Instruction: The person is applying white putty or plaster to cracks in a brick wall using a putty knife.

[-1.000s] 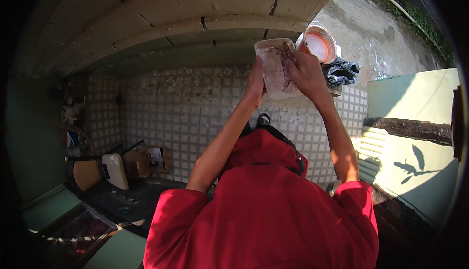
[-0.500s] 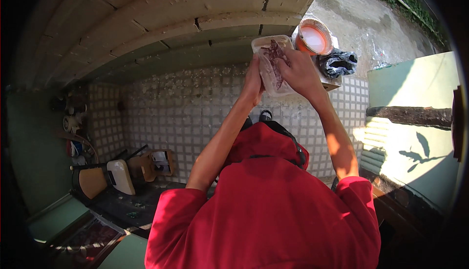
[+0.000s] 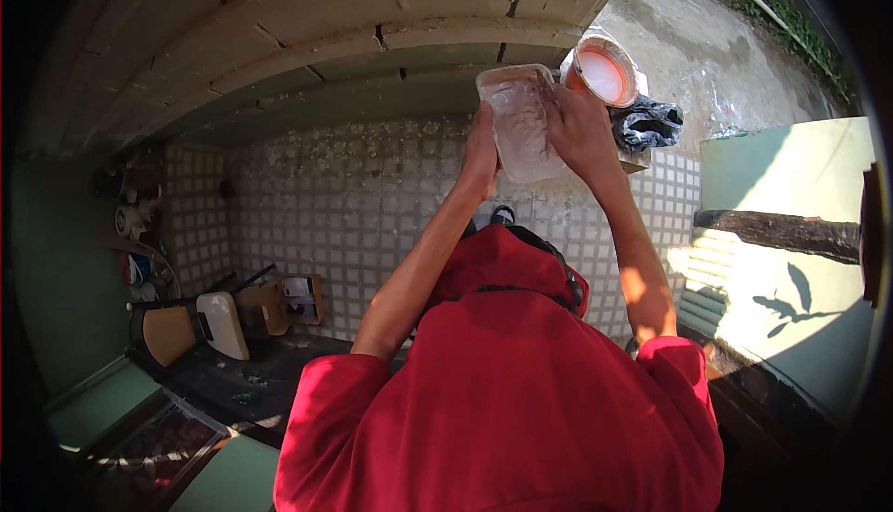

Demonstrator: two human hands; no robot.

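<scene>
My left hand (image 3: 480,154) is closed on the left edge of a clear rectangular plastic tub (image 3: 524,135), which is tilted so that its inside shows. Whitish, wet-looking residue coats the inside of the tub. On the tub's right side is my right hand (image 3: 586,135), its fingers bent and closed around a dark, purplish-brown crumpled piece (image 3: 543,92). Only a little of that piece shows past the fingers, so its exact kind cannot be made out.
Just beyond my right hand stands an orange bucket (image 3: 601,73) with pale liquid inside. A crumpled black plastic bag (image 3: 647,125) lies beside it on a ledge. A whitish wall (image 3: 307,56) rises on the far side. A black bench (image 3: 279,372) with boxes stands near left.
My right hand has moved a little right with the dark crumpled piece, from the middle of the tub to its right side. More of the tub's inside now shows.
</scene>
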